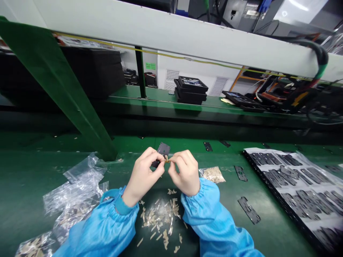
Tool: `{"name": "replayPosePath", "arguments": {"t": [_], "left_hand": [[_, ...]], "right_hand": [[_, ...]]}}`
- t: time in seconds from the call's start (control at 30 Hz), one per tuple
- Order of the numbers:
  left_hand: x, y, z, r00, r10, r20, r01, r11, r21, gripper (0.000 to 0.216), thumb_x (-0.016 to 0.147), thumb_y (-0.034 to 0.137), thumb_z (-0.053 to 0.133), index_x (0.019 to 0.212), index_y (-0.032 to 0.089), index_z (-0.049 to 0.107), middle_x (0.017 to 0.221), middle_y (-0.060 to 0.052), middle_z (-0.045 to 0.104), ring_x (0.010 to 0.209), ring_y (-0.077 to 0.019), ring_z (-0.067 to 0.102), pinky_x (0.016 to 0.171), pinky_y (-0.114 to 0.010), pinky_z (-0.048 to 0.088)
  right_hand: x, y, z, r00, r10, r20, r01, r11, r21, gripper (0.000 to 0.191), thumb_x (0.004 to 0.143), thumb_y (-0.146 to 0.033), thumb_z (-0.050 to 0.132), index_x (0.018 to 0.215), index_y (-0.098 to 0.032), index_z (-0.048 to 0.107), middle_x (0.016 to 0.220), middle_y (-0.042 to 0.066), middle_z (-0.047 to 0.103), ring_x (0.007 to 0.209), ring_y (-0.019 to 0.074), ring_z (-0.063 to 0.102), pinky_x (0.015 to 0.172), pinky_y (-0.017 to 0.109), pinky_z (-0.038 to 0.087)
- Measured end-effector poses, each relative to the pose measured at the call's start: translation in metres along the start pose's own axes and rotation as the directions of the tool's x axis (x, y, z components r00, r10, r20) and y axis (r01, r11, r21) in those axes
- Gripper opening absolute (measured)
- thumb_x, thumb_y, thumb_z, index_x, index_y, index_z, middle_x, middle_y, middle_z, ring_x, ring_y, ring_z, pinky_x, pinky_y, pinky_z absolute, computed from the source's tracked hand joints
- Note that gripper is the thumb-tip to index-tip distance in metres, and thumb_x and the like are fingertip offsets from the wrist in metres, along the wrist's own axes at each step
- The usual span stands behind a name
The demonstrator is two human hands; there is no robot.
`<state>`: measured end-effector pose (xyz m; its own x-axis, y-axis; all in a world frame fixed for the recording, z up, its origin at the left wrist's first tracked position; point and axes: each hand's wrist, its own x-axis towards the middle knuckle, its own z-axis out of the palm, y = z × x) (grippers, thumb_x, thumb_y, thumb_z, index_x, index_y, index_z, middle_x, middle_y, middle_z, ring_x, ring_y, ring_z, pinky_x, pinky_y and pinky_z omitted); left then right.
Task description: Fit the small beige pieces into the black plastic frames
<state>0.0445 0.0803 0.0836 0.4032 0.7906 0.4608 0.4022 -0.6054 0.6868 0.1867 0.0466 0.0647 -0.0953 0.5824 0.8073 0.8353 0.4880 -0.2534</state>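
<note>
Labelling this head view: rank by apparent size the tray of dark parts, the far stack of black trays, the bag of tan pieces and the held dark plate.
Largest first:
tray of dark parts
stack of black trays, shrunk by distance
bag of tan pieces
dark plate in the left hand, partly hidden

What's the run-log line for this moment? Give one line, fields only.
left hand: holds plate | right hand: pinches tan piece beside plate | bench: loose tan pieces, bags
</note>
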Motion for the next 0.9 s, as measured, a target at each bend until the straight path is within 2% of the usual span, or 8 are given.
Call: {"name": "replayPosePath", "arguments": {"t": [0.2,0.43,0.6,0.8,0.9], "left_hand": [[-0.001,0.004,-0.011,0.997,0.061,0.04,-0.061,0.998,-0.013,0.012,0.076,0.007,0.049,0.071,0.017,0.053,0.076,0.001,0.046,0.07,-0.0105,0.047,0.063,-0.022,0.037],[-0.004,0.011,-0.016,0.989,0.125,0.075,-0.125,0.992,-0.015,0.012,0.076,0.007,0.048,0.069,0.016,0.052,0.074,0.002,0.043,0.067,-0.0097,0.046,0.061,-0.021,0.037],[-0.004,0.012,-0.017,0.988,0.126,0.092,-0.126,0.992,-0.009,0.013,0.076,0.006,0.047,0.07,0.017,0.052,0.073,0.001,0.043,0.067,-0.0101,0.046,0.061,-0.022,0.037],[-0.001,0.008,-0.02,0.993,0.092,0.079,-0.09,0.996,-0.027,0.013,0.077,0.008,0.047,0.069,0.017,0.052,0.074,0.001,0.045,0.069,-0.0109,0.046,0.064,-0.023,0.036],[0.0,0.007,-0.022,0.994,0.034,0.108,-0.023,0.995,-0.102,0.013,0.078,0.01,0.047,0.067,0.017,0.05,0.073,0.001,0.045,0.07,-0.0112,0.046,0.064,-0.023,0.035]], "right_hand": [[0.003,-0.005,-0.013,0.994,0.081,0.074,-0.094,0.979,0.183,0.019,0.071,-0.004,0.045,0.076,-0.017,0.058,0.076,0.005,0.053,0.072,0.017,0.05,0.063,0.031,0.043],[0.007,-0.009,-0.019,0.986,0.117,0.115,-0.145,0.951,0.274,0.01,0.079,-0.016,0.05,0.08,-0.018,0.059,0.079,0.005,0.054,0.076,0.017,0.052,0.067,0.032,0.046],[0.007,-0.006,-0.019,0.983,0.065,0.173,-0.11,0.958,0.266,0.008,0.083,-0.02,0.053,0.082,-0.018,0.06,0.08,0.005,0.057,0.077,0.017,0.053,0.069,0.032,0.045],[0.012,0.003,-0.029,0.973,0.027,0.229,-0.099,0.946,0.308,0.013,0.086,-0.017,0.048,0.082,-0.016,0.06,0.08,0.005,0.056,0.077,0.0148,0.053,0.069,0.029,0.044],[0.013,0.005,-0.032,0.956,-0.098,0.275,0.026,0.967,0.254,0.018,0.087,-0.019,0.047,0.074,-0.016,0.058,0.071,0.004,0.055,0.069,0.0142,0.05,0.066,0.03,0.041]]}}
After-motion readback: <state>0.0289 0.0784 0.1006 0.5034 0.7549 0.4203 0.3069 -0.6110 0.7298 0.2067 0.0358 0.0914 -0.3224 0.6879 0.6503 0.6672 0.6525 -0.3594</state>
